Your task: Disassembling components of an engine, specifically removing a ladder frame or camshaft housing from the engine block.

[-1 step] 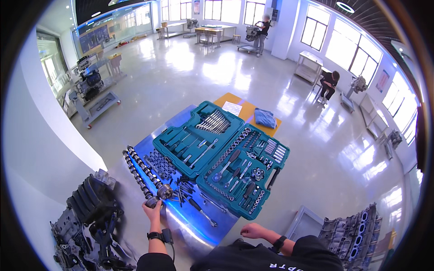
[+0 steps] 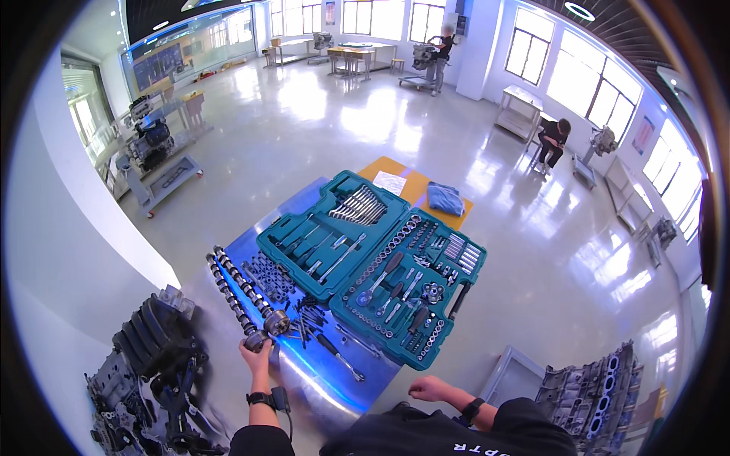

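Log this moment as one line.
left hand: around near end of left camshaft | right hand: curled, nothing visible in it | green tool case: open on table

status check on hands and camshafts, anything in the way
Left hand on near end of left camshaft. Right hand curled, nothing visible in it. Right camshaft alongside; loose ratchet close by.

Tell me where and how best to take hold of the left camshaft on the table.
I'd grip the left camshaft from its left side, by the thick near end where your left hand is, supporting the shaft farther along with your right hand. It's long and slender, and the other camshaft lies close along its right.
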